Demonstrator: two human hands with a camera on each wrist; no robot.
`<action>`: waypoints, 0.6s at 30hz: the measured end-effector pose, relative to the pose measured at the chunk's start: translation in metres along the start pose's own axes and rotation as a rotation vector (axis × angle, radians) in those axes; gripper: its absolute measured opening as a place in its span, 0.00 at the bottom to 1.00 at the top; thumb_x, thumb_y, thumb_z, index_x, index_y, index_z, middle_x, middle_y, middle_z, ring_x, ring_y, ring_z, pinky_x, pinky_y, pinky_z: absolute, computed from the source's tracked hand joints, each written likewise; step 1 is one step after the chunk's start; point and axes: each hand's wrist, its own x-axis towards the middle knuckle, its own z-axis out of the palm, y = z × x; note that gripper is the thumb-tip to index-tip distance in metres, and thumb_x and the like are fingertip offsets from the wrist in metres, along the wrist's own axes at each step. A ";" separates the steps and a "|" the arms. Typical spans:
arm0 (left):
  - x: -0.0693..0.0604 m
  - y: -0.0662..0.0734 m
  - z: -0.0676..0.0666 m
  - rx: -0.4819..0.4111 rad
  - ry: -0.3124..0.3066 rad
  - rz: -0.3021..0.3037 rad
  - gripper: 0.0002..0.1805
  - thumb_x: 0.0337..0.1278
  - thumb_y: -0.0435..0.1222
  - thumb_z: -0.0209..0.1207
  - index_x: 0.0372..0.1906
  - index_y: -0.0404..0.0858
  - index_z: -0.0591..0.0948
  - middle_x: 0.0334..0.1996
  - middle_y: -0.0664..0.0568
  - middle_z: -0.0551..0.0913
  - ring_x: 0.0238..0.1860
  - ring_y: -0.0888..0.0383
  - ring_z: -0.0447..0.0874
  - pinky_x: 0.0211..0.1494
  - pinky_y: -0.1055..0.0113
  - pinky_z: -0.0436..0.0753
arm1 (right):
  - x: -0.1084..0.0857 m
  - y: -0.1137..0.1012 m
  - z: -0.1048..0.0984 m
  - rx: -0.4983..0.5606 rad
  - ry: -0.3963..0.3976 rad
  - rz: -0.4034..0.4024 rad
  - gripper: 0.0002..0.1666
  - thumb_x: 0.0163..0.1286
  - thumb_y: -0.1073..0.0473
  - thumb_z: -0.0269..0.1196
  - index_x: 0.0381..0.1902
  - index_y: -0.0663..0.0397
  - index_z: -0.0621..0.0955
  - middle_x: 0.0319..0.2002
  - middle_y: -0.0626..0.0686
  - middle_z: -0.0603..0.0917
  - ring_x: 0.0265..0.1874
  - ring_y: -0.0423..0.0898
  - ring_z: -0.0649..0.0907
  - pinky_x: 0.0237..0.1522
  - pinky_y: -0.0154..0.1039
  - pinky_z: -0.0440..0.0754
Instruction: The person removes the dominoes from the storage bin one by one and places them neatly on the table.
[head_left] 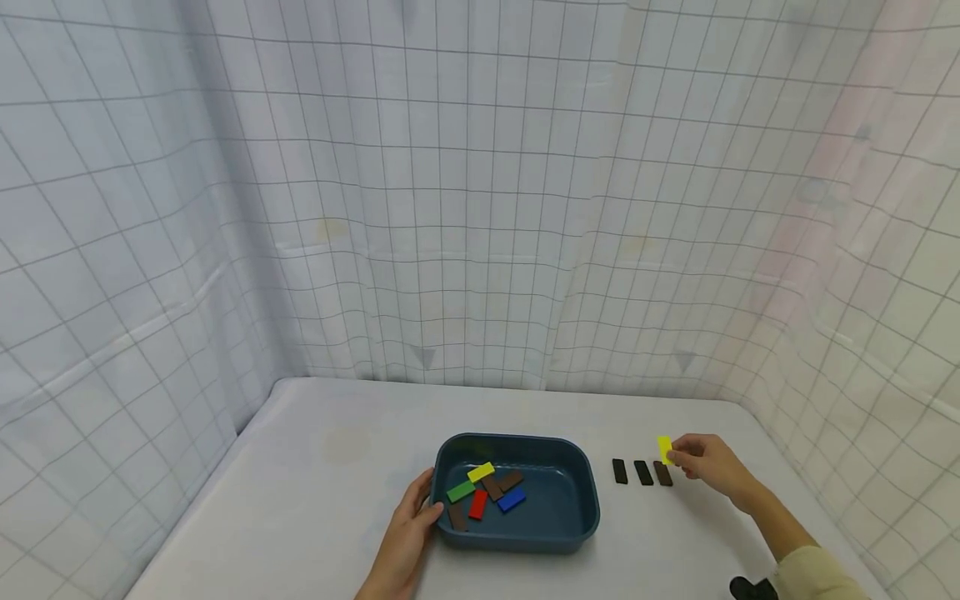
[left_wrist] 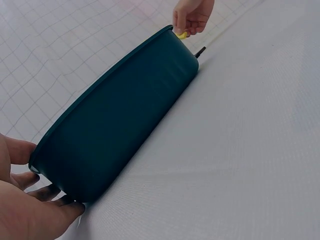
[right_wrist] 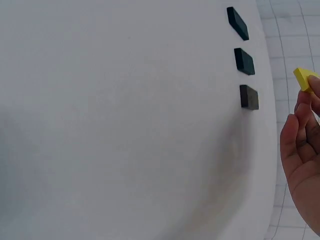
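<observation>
At the left end of a dark blue plastic tub (head_left: 517,542), my left hand (head_left: 405,529) grips the wall, with the thumb at the rim. My right hand (head_left: 712,467) pinches a flat yellow block (head_left: 664,449) between thumb and fingers, above the table. Beneath it stands a row of three dark blocks: a black block (head_left: 619,471), a second black block (head_left: 643,472) and a brown block (head_left: 662,473). Inside the tub, toward its left side, lie a yellow block (head_left: 481,472), a green block (head_left: 461,492), a red block (head_left: 477,504), a blue block (head_left: 512,500) and several brown blocks (head_left: 511,481).
A white cloth covers the table (head_left: 300,500). White curtains with a grid pattern (head_left: 480,208) hang behind and at both sides. Near the right sleeve (head_left: 813,575), a black object (head_left: 752,588) shows at the lower edge of the head view.
</observation>
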 end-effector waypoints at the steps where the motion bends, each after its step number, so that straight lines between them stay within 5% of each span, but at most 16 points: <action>1: 0.000 0.000 0.000 -0.001 0.000 -0.001 0.35 0.79 0.29 0.47 0.81 0.30 0.49 0.80 0.30 0.46 0.80 0.35 0.39 0.78 0.39 0.48 | -0.001 0.004 -0.001 0.003 0.002 0.017 0.18 0.76 0.57 0.65 0.50 0.70 0.82 0.39 0.57 0.84 0.38 0.54 0.82 0.38 0.39 0.85; 18: 0.000 0.000 0.000 0.005 0.001 -0.003 0.34 0.79 0.29 0.47 0.81 0.29 0.50 0.80 0.29 0.47 0.80 0.34 0.41 0.78 0.40 0.50 | -0.007 0.042 -0.011 -0.114 0.031 0.151 0.21 0.72 0.54 0.67 0.49 0.70 0.83 0.38 0.51 0.84 0.36 0.47 0.79 0.34 0.39 0.79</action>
